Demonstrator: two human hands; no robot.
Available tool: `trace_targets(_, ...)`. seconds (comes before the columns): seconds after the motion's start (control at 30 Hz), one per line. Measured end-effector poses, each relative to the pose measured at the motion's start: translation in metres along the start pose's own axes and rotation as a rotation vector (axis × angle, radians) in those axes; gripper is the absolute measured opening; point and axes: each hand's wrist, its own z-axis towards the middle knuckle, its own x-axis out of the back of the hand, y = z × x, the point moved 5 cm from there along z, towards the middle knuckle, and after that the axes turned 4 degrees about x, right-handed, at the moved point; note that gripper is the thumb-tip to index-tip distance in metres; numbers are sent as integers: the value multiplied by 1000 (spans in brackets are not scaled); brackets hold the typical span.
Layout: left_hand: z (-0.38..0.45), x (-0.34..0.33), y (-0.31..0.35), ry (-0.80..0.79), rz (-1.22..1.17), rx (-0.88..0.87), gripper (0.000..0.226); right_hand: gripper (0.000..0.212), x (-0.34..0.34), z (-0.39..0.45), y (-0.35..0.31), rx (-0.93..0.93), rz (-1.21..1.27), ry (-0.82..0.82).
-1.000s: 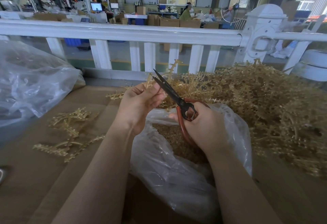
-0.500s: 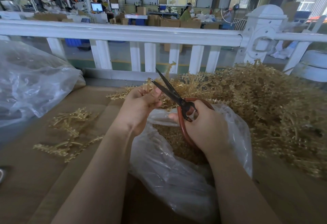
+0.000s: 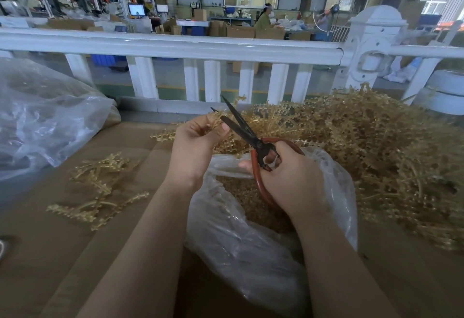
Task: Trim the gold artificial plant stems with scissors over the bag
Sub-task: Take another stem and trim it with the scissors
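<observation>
My left hand pinches a gold plant stem above the open clear plastic bag. My right hand grips the red-handled scissors, whose dark blades are spread apart around the stem just past my left fingertips. Gold clippings lie inside the bag under both hands. A large heap of gold stems fills the right side of the cardboard surface.
A small bunch of gold stems lies on the cardboard to the left. A big clear bag sits at the far left. A white railing runs across behind the work surface, with people working beyond it.
The scissor blades have opened wider, and both hands with the stem have shifted slightly up and right.
</observation>
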Motion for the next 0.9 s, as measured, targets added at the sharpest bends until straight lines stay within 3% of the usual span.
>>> trace_targets(0.23,0,-2,0,45,-15,-16,31,57,-1,0,3,-7,-44,55)
trace_targets(0.9,0,-2,-3,29,-50,27,27,55,2,-1,0,21,17,129)
